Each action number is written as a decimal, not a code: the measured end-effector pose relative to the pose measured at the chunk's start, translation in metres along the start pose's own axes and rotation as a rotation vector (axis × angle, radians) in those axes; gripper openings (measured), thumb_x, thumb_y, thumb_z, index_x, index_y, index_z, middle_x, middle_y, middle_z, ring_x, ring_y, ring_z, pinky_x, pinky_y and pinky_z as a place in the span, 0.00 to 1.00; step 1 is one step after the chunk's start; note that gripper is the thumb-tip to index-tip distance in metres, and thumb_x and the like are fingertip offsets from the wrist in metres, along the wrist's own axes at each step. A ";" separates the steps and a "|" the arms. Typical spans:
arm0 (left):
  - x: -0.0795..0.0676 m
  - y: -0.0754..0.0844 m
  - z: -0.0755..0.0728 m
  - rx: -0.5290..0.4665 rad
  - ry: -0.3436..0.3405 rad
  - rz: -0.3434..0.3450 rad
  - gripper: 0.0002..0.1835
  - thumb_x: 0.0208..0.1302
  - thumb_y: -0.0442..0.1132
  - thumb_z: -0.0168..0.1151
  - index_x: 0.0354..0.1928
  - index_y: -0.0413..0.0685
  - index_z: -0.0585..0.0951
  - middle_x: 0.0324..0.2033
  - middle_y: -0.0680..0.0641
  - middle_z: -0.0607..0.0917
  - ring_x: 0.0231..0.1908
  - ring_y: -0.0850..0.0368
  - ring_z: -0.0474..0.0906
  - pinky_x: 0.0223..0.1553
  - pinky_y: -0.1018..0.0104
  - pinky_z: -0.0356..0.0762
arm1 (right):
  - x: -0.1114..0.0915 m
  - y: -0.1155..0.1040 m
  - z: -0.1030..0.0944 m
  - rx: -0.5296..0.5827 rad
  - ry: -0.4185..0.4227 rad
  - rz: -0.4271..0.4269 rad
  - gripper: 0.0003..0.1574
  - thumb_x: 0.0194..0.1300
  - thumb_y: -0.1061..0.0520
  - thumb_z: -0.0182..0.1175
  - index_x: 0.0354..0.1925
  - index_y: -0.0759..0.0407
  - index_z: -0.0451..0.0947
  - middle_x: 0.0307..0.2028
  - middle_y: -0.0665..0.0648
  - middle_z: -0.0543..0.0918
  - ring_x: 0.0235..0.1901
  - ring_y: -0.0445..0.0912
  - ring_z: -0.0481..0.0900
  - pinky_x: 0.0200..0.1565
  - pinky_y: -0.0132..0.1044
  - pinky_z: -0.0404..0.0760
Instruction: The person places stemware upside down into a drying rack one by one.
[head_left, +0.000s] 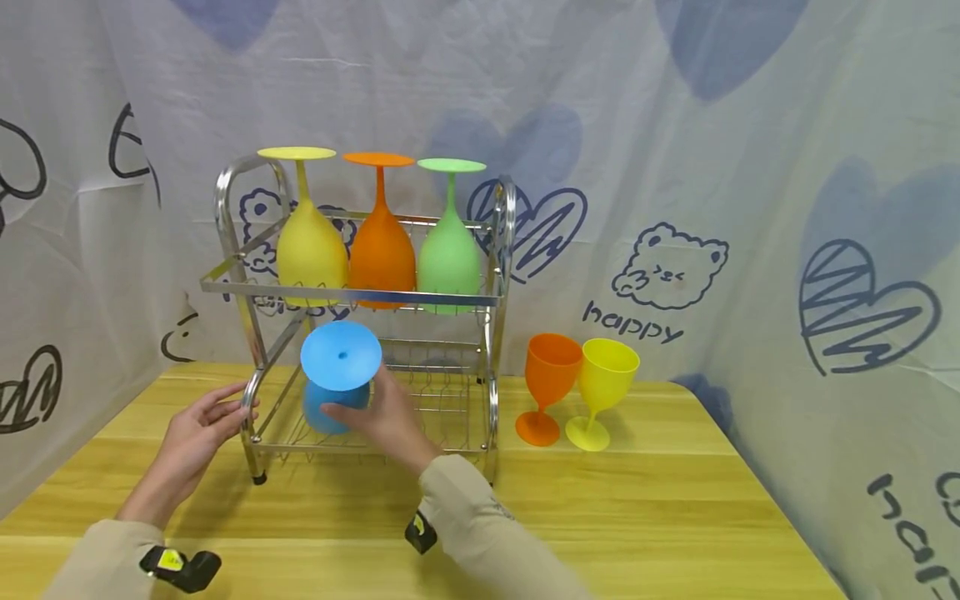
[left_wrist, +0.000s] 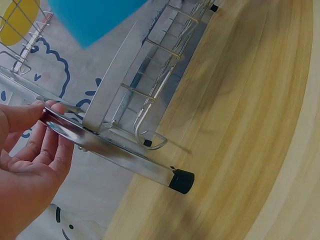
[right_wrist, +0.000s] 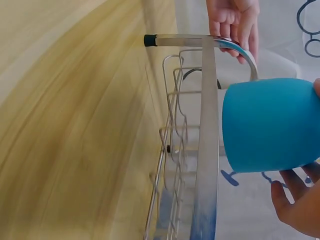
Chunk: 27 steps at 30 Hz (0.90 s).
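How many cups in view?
6. On the rack, top tier: inverted yellow cup, inverted orange cup, green cup. In the right hand: blue cup. On the table: upright orange cup, upright yellow cup. Others could hide behind the top row.

Pale cloth backdrop point(head_left: 772, 167) with blue hearts point(head_left: 723, 42), a cartoon bear point(head_left: 671, 267) and "happy" lettering point(head_left: 633, 322) behind a wooden table point(head_left: 637, 517).

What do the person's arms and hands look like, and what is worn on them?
The left sleeve and right sleeve are long and beige. Each wrist carries a small black device with a yellow patch. The left hand and right hand are bare.
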<state>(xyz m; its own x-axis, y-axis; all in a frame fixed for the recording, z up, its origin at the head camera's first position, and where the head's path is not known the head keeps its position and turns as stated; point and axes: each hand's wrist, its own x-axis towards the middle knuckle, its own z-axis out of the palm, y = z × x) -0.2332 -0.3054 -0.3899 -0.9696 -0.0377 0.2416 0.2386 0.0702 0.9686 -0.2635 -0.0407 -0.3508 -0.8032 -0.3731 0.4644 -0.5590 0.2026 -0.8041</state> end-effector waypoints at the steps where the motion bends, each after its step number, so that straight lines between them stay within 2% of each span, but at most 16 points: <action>1: 0.000 0.000 0.000 -0.011 0.003 0.000 0.23 0.72 0.36 0.55 0.67 0.47 0.68 0.40 0.64 0.83 0.40 0.70 0.80 0.42 0.80 0.77 | 0.002 -0.001 0.004 -0.006 -0.007 0.016 0.50 0.56 0.52 0.72 0.71 0.50 0.58 0.64 0.51 0.71 0.62 0.44 0.69 0.60 0.45 0.72; 6: -0.001 -0.002 0.000 -0.073 0.010 0.007 0.20 0.71 0.35 0.55 0.64 0.51 0.71 0.40 0.62 0.83 0.41 0.70 0.80 0.43 0.80 0.77 | 0.014 -0.001 0.022 -0.049 -0.040 0.094 0.43 0.57 0.50 0.72 0.67 0.51 0.66 0.61 0.50 0.74 0.59 0.45 0.73 0.56 0.43 0.76; 14: -0.001 -0.003 0.000 -0.061 0.020 0.003 0.24 0.72 0.36 0.54 0.68 0.47 0.68 0.41 0.64 0.82 0.42 0.71 0.80 0.43 0.80 0.76 | 0.022 0.004 0.040 -0.125 -0.005 0.177 0.39 0.57 0.44 0.70 0.64 0.53 0.70 0.57 0.49 0.77 0.55 0.44 0.76 0.52 0.39 0.78; 23: -0.001 -0.003 0.006 0.010 0.045 -0.015 0.28 0.72 0.39 0.55 0.70 0.41 0.64 0.41 0.65 0.81 0.43 0.72 0.78 0.45 0.79 0.76 | 0.019 0.012 0.059 -0.221 0.006 0.193 0.38 0.59 0.41 0.67 0.63 0.56 0.72 0.55 0.52 0.78 0.53 0.45 0.76 0.50 0.37 0.79; 27: -0.003 -0.003 0.003 -0.040 0.048 0.001 0.26 0.71 0.39 0.56 0.69 0.43 0.66 0.40 0.64 0.82 0.43 0.71 0.79 0.45 0.79 0.76 | 0.021 0.010 0.062 -0.238 -0.014 0.212 0.39 0.61 0.41 0.66 0.64 0.56 0.71 0.56 0.53 0.77 0.52 0.46 0.77 0.50 0.39 0.79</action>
<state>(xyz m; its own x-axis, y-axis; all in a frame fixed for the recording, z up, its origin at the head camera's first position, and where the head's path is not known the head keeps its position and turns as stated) -0.2310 -0.3020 -0.3936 -0.9661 -0.0852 0.2438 0.2421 0.0305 0.9698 -0.2734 -0.1030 -0.3720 -0.9051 -0.3121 0.2888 -0.4129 0.4827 -0.7724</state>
